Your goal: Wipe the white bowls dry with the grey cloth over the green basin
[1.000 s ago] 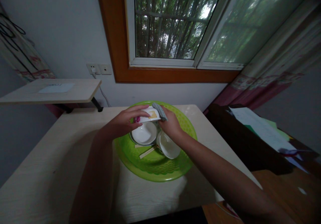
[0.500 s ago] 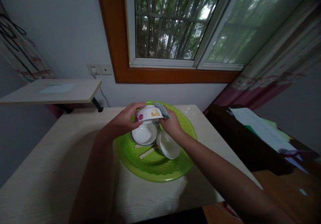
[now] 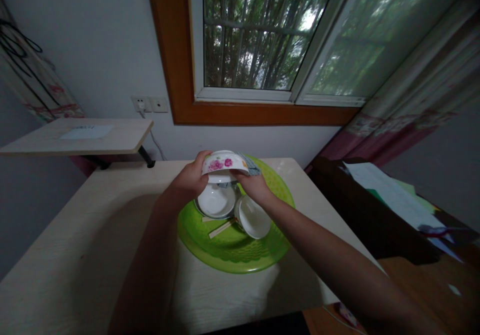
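A white bowl (image 3: 225, 163) with pink flowers is held up on its side over a green basin (image 3: 240, 265), its opening turned down towards me. My left hand (image 3: 193, 175) grips the bowl's left edge, thumb below and fingers behind. My right hand (image 3: 255, 184) is closed on a grey cloth (image 3: 252, 165), pressed round the bowl's right rim; some fingers are hidden inside the bowl. Below, inside the basin, lie a second white bowl (image 3: 215, 201), a tilted white bowl (image 3: 255, 217) and pale chopsticks (image 3: 221, 228).
The basin stands on a light wooden desk (image 3: 123, 255). A raised shelf (image 3: 123, 142) with a paper on it is at the left. Behind are a wall socket (image 3: 150, 104) and a window (image 3: 258, 35). Papers (image 3: 390, 190) lie on a dark surface at the right.
The bowl has turned in my hands, so its pink flowers now face me. The cloth has shifted lower round the right rim, and my left hand has moved slightly right.
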`<act>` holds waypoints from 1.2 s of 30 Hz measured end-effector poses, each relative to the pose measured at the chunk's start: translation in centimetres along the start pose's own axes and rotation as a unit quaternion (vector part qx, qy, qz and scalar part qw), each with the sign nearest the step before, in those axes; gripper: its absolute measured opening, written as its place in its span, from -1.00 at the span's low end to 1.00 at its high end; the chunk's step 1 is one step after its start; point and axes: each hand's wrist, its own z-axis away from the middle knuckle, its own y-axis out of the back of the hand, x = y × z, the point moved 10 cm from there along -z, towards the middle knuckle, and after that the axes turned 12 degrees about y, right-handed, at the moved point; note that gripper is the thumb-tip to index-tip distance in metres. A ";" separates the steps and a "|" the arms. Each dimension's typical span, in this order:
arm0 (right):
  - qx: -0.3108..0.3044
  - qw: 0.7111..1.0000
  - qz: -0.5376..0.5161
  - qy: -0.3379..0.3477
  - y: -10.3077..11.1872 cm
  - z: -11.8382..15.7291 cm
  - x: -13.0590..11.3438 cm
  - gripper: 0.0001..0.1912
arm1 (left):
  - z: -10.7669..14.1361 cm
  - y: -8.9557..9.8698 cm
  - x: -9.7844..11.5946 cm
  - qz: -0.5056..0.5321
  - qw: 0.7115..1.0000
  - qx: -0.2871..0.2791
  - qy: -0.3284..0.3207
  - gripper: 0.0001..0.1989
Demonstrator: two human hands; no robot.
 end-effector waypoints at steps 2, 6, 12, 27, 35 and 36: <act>0.005 1.000 -0.001 0.011 0.0 0.2 0.1 -0.78 | 0.1 0.2 0.3 -0.014 1.000 0.004 0.001 -0.27; -0.001 0.998 0.039 0.057 0.1 0.5 -0.8 -0.78 | 0.6 0.6 0.2 -0.058 0.998 0.011 0.033 -0.26; -0.028 0.991 0.089 0.098 -0.2 0.9 -3.1 -0.66 | 0.9 0.5 -0.4 -0.119 0.990 0.019 0.067 -0.28; 0.004 0.906 -0.300 -0.298 -3.5 3.5 2.7 -0.75 | -0.2 -0.4 -0.9 0.000 0.994 0.021 0.111 -0.58; 0.002 0.955 -0.155 -0.253 -2.5 3.2 3.3 -0.80 | 0.5 1.2 0.2 -0.008 0.997 0.037 0.066 -0.58; -0.005 0.967 -0.130 -0.220 -2.2 2.7 2.9 -0.79 | 0.5 1.1 0.2 -0.012 0.997 0.033 0.066 -0.58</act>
